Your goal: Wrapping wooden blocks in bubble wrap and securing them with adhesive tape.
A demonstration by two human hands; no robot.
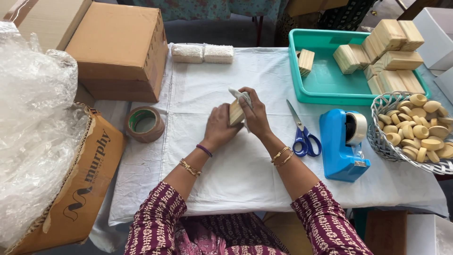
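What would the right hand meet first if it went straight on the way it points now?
The right hand points up-left, so it would probably meet the wooden block and cloth it already touches; beyond them, the two wrapped blocks.

2 brown cartons stand left of table.

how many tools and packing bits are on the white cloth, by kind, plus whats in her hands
scissors: 1, blue handles
tape dispenser: 1, blue
brown tape roll: 1
white wrapped bundles: 2
wooden block: 1, held between left hand and right hand
white cloth piece: 1, in the right hand
Total: 7
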